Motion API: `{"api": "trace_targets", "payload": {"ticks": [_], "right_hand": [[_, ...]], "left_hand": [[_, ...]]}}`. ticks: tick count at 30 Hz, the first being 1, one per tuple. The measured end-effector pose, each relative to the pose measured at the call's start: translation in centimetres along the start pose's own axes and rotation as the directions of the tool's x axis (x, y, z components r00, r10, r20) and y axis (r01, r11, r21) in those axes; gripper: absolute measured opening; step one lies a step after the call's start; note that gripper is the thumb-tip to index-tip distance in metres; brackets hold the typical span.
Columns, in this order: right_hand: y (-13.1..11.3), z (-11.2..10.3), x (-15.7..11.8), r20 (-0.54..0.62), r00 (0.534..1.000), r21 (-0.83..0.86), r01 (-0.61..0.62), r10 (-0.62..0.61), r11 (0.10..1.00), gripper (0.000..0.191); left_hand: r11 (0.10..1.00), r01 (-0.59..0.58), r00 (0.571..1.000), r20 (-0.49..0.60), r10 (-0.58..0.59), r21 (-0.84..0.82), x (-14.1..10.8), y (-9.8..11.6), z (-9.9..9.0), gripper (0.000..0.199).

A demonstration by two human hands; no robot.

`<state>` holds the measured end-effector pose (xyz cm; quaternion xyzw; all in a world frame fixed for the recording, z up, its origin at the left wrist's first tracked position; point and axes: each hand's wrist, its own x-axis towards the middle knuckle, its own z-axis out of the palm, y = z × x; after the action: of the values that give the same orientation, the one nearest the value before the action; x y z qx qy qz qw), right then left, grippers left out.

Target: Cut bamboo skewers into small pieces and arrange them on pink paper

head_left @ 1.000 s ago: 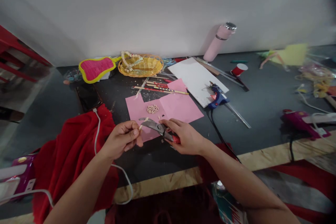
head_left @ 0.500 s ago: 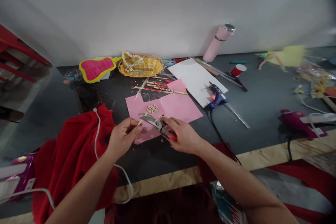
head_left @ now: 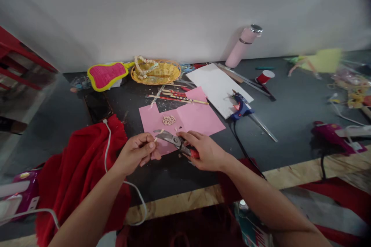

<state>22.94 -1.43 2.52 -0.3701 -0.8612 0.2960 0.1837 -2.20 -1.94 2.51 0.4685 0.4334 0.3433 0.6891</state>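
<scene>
Between the thumb and fingers of my left hand (head_left: 138, 149) is a thin wooden stick (head_left: 156, 139), its tip lying between the cutter blades. My right hand (head_left: 207, 150) is wrapped round the red handles of a pair of pruning shears (head_left: 174, 140). The shears point left, over the front of a pink paper sheet (head_left: 199, 117). A small pile of short cut wooden pieces (head_left: 169, 120) lies on that paper, just behind the blades. Several chopsticks (head_left: 176, 97) with red and patterned ends lie behind the paper.
A blue glue gun (head_left: 241, 108) rests on a white board (head_left: 217, 88). Behind are a wicker basket (head_left: 165, 72), a pink flask (head_left: 242, 48) and a red thread spool (head_left: 264, 76). On the left lie a phone (head_left: 97, 107) and a red cloth (head_left: 78, 170) with a white cable.
My left hand has turned slightly and its lower fingers have shifted. The stick's tip sits a little lower and further right in the blades. The camera view has shifted slightly.
</scene>
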Motion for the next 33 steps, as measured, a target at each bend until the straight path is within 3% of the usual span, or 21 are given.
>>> {"api": "trace_targets", "payload": {"ticks": [11,18,21,25,31,33], "right_hand": [[-0.4,1.2,-0.3,-0.049,0.992,-0.079,-0.120,0.116,0.990,0.051],[0.4,1.0,0.1,-0.158,0.974,-0.201,-0.195,0.165,0.960,0.055],[1.9,0.4,0.2,-0.259,0.941,-0.236,-0.279,0.217,0.931,0.053],[3.8,-0.7,0.3,-0.397,0.863,-0.265,-0.435,0.314,0.861,0.055],[4.6,-1.7,0.2,-0.385,0.835,-0.351,-0.527,0.393,0.774,0.049],[4.8,-2.3,0.0,-0.425,0.796,-0.342,-0.582,0.431,0.737,0.049]], "left_hand": [[0.995,-0.042,0.997,-0.056,0.047,0.092,0.3,-0.8,0.3,0.025],[0.988,-0.080,0.986,-0.135,0.098,0.128,0.7,-0.8,0.1,0.022],[0.986,-0.063,0.985,-0.150,0.086,0.156,0.9,-0.8,0.1,0.021],[0.970,-0.001,0.991,-0.127,0.032,0.241,0.9,-0.8,0.3,0.023],[0.965,0.024,0.992,-0.126,0.009,0.261,1.1,-0.8,0.7,0.025],[0.968,0.020,0.989,-0.144,0.017,0.249,1.1,-0.9,0.7,0.025]]}}
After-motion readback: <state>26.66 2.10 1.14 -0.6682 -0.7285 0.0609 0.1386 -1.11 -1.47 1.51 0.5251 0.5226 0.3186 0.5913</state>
